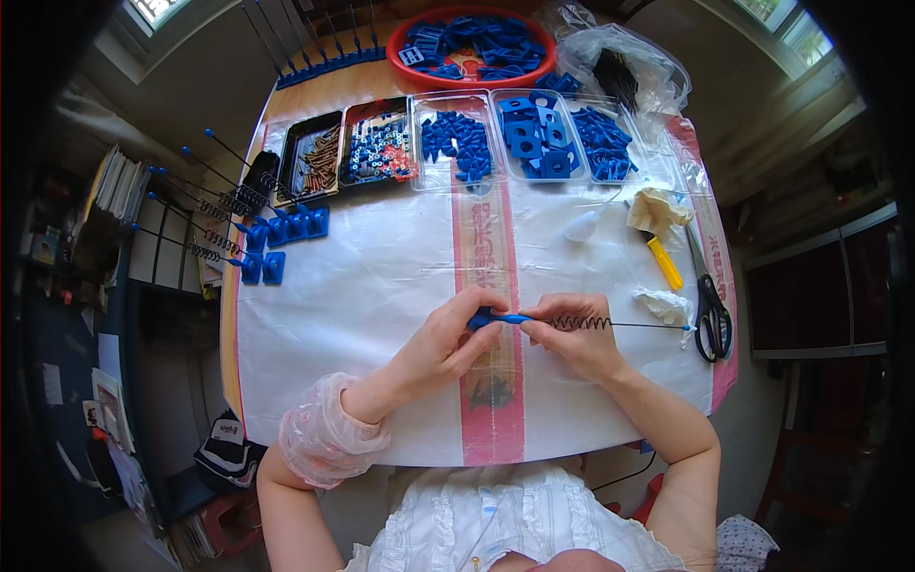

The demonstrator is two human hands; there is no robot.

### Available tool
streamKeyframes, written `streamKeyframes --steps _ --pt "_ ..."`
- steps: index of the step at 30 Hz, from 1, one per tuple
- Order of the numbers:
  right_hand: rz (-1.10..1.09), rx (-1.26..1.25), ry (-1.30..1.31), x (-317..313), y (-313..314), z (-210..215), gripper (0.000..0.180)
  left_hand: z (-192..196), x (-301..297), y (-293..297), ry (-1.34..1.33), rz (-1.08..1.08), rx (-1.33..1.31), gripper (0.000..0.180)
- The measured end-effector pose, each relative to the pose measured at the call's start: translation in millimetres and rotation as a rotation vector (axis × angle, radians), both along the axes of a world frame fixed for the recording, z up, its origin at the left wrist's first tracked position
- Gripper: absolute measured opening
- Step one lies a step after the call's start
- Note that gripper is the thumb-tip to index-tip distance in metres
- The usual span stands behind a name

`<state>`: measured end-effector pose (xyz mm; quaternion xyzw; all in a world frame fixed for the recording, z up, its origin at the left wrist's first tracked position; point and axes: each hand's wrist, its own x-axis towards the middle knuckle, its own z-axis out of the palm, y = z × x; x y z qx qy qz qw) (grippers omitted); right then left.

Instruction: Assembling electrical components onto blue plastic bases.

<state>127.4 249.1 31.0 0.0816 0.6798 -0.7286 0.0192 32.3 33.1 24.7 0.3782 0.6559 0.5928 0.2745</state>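
Over the middle of the table, my left hand is closed round a blue plastic piece, its fingers covering part of it. My right hand pinches the narrow blue end, where a black coil spring begins. From the spring a thin black rod runs to the right and ends in a small blue tip. The blue piece, spring and rod lie in one line between both hands. At the left stand several similar blue bases with springs and blue-tipped rods.
Across the back are a tray of brown screws, a tray of small nuts, and clear boxes of blue parts. Behind them sits a red basin. Black scissors, a yellow-handled tool and crumpled paper lie at the right.
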Motion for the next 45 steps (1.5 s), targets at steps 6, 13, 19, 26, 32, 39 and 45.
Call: streamKeyframes --steps 6,13,19,26,32,39,45 --pt "0.017 0.033 0.0 1.8 -1.9 0.6 0.013 -0.2 0.2 1.3 0.108 0.055 -0.017 0.015" --pt "0.037 0.031 0.048 5.0 -3.8 -3.0 0.015 1.2 0.5 3.4 0.274 0.084 0.037 0.015" --pt "0.012 0.012 0.039 4.5 -5.9 1.2 0.015 3.3 3.8 3.3 0.305 0.115 0.033 0.016" --pt "0.033 0.038 0.03 4.8 1.8 -3.3 0.013 5.9 5.7 2.6 0.341 0.127 0.008 0.016" --pt "0.022 0.032 0.044 5.8 0.6 -1.7 0.009 10.5 7.4 2.8 0.335 0.134 0.041 0.017" --pt "0.009 0.043 -0.002 2.2 -4.7 14.6 0.008 11.6 5.8 1.4 0.307 0.143 0.07 0.014" --pt "-0.017 0.062 0.03 2.2 -10.8 12.8 0.006 12.9 5.4 -2.5 0.296 0.125 0.047 0.013"
